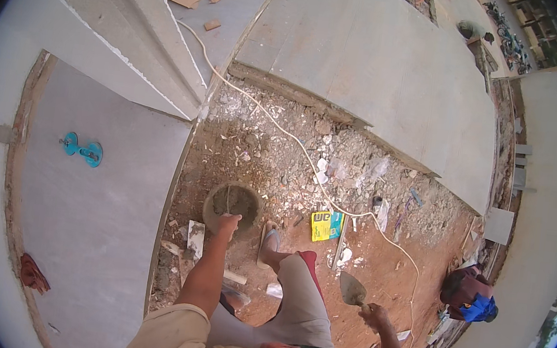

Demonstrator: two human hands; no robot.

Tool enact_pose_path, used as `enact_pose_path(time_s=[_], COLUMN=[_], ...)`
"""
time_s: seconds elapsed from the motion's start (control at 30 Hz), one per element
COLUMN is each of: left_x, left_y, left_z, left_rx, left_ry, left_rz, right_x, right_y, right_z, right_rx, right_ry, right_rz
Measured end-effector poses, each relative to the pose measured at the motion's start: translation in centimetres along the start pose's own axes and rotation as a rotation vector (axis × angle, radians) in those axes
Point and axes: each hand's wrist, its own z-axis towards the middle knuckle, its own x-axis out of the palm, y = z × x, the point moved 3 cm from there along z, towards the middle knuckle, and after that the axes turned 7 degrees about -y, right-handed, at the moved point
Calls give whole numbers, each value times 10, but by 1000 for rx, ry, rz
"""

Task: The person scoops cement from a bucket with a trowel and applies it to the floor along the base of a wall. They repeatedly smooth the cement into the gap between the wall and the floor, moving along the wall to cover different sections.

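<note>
My left hand is closed at the near rim of a round mortar bucket, gripping what looks like its thin handle. Grey wet mix lies inside the bucket. Out to the right, my right hand is wrapped round the handle of a pointed trowel. The trowel's blade points up and left, with grey residue on it. My sandalled foot stands on the dirt just right of the bucket.
A pale cable snakes across the rubble. A yellow and blue bag lies ahead of me. Grey slabs form a raised edge beyond. Left, a teal suction lifter and a reddish cloth rest on grey flooring. A backpack sits right.
</note>
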Motion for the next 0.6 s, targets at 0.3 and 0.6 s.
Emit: enact_pose_path(time_s=[0.3,0.6], left_x=[-140,-179], left_y=[-51,-89], left_z=[-66,-214], left_rx=[92,-74], left_ry=[-249,-307], left_rz=[-118,-393], right_x=[-120,-217], right_y=[9,100], right_z=[-29,13], right_rx=[76,-105], right_ry=[118,45], right_rz=[285,300])
